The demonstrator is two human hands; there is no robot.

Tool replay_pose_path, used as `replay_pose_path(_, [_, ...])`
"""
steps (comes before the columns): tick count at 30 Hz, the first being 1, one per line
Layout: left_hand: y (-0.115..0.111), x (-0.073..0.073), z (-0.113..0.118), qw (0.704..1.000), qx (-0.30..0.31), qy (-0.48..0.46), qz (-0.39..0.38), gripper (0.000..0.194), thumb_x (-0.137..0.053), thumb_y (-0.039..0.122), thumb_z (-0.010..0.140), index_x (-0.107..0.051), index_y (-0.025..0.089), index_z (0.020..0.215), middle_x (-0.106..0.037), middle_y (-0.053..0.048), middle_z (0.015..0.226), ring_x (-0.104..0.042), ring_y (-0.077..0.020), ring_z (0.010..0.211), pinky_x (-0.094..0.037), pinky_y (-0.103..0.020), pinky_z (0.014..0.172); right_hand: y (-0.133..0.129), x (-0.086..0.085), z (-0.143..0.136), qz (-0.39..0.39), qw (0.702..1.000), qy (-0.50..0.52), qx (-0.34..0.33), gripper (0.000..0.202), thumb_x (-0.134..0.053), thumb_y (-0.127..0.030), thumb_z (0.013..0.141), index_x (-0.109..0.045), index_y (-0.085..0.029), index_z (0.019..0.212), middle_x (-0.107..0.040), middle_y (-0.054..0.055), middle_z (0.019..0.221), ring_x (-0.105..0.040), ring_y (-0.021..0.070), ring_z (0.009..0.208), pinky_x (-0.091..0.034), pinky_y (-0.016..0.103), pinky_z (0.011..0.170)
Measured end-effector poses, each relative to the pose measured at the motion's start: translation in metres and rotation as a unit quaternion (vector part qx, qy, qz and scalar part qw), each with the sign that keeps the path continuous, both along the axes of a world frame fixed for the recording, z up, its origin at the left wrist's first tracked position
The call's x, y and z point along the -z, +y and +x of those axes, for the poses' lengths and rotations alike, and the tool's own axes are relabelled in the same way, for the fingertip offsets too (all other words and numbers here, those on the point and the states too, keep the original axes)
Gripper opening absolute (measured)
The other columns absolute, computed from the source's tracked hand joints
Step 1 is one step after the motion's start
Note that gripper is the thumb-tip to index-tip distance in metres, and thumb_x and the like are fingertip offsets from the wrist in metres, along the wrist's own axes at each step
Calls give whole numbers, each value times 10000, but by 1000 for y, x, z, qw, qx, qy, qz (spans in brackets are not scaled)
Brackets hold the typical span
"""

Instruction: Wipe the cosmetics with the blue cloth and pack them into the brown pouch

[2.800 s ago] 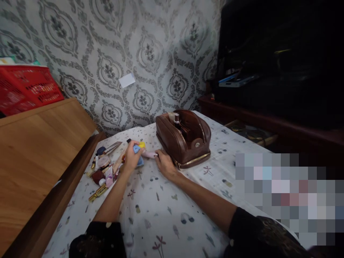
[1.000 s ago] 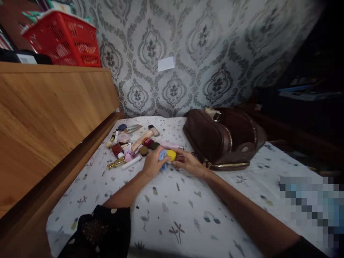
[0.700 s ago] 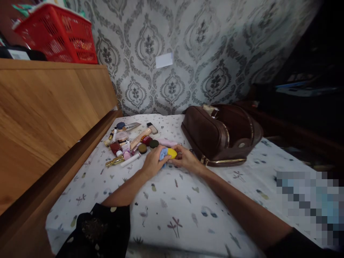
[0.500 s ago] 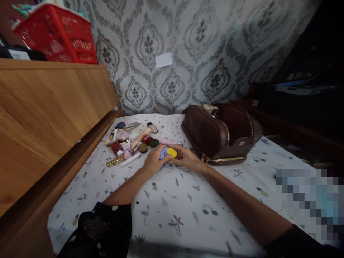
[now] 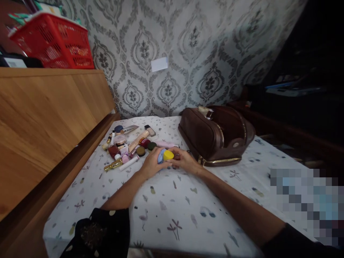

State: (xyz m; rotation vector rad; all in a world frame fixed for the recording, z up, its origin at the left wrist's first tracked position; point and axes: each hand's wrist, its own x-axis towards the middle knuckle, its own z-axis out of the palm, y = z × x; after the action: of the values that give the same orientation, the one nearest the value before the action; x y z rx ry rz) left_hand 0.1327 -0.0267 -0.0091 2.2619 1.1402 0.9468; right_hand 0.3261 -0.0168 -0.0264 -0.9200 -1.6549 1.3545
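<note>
Over the white patterned cloth, both hands meet in front of me. My left hand (image 5: 151,165) is closed around a crumpled light-blue cloth (image 5: 161,156), with a small round yellow piece (image 5: 168,155) showing at its fingers. Facing it, my right hand (image 5: 186,161) has its fingers curled around a small dark reddish-brown item (image 5: 176,157), mostly covered, beside the yellow piece. Whether the brown and yellow parts belong together I cannot tell. Just beyond the hands lie a dark green round-lidded jar (image 5: 152,146), a gold-lidded jar (image 5: 140,151) and a pink tube (image 5: 166,144).
Several cosmetics lie to the left, among them a gold tube (image 5: 113,165), a white tube (image 5: 129,163) and a brush (image 5: 130,128). An open brown bag (image 5: 200,134) stands at the right. On the wooden cabinet (image 5: 53,104) sits a red basket (image 5: 57,43).
The yellow piece has turned so its round face shows more towards me. Both hands stay together at nearly the same spot. The camera view has shifted slightly.
</note>
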Motion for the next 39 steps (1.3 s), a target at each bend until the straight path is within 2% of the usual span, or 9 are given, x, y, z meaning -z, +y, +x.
replay_pose_path(4, [-2, 3, 2, 999, -9, 34, 9, 656, -788, 379, 718, -478, 228, 1276, -576, -86, 1204, -565, -276, 1109, -446, -388, 919, 0, -3, 2, 17, 1000, -11, -10, 495, -707, -546, 750, -528, -167, 1013, -570, -40, 698, -549, 92, 554, -453, 217, 492])
replay_pose_path(9, [-4, 4, 4, 998, -47, 31, 5, 539, -735, 331, 764, -495, 241, 1238, -625, -51, 1144, -603, -250, 1046, -459, -360, 879, -2, -5, 1, 16, 1000, -17, 3, 482, -683, -562, 771, -574, -157, 1008, -591, -6, 723, -558, 109, 583, -462, 227, 494])
replay_pose_path(15, [-4, 2, 3, 995, -89, 38, -17, 457, -696, 354, 791, -492, 224, 1179, -662, -13, 974, -629, -217, 861, -454, -313, 749, -3, -1, 1, 8, 1000, -3, 2, 583, -718, -475, 759, -553, -197, 1245, -631, 35, 880, -583, 145, 697, -446, 226, 490])
replay_pose_path(25, [-3, -4, -1, 991, -131, -18, 8, 125, -644, 302, 831, -592, 203, 887, -602, 48, 712, -551, -132, 659, -410, -237, 660, -3, -4, 1, -9, 999, 12, 34, 485, -759, -520, 708, -501, -198, 962, -592, -23, 775, -577, 109, 607, -476, 226, 497])
replay_pose_path(28, [-2, -5, -2, 996, -76, -40, -7, 152, -616, 315, 855, -596, 200, 954, -636, 29, 796, -588, -144, 728, -445, -244, 707, -2, -4, 0, 14, 999, -3, 43, 508, -731, -538, 728, -530, -192, 1042, -591, -21, 794, -573, 100, 569, -493, 237, 489])
replay_pose_path(30, [-4, -4, -1, 999, -37, -23, -1, 269, -638, 338, 849, -570, 208, 1074, -654, -5, 950, -616, -175, 849, -466, -277, 780, -2, -3, 0, 26, 998, -6, 51, 497, -687, -565, 760, -548, -188, 1054, -587, -25, 766, -576, 102, 545, -511, 250, 496])
replay_pose_path(34, [-9, 3, 7, 994, -45, 86, 48, 547, -748, 372, 754, -481, 225, 1208, -594, -73, 1160, -577, -265, 1083, -469, -381, 886, -4, -3, -2, 18, 997, -31, 64, 464, -656, -607, 777, -529, -187, 928, -573, -42, 619, -582, 125, 493, -507, 260, 468])
replay_pose_path(36, [-11, 6, 9, 989, -61, 118, 58, 533, -746, 375, 757, -476, 219, 1190, -584, -80, 1152, -567, -275, 1092, -471, -399, 879, -6, -4, -3, 19, 996, -61, 69, 455, -652, -612, 781, -518, -190, 884, -562, -46, 554, -568, 129, 462, -483, 251, 441])
replay_pose_path(39, [-10, 6, 10, 989, -75, 115, 49, 375, -688, 365, 817, -503, 220, 1109, -598, -58, 1091, -583, -249, 1034, -467, -374, 848, -8, -8, -4, 25, 995, -77, 65, 442, -584, -613, 833, -532, -183, 919, -554, -37, 548, -572, 136, 477, -477, 245, 434])
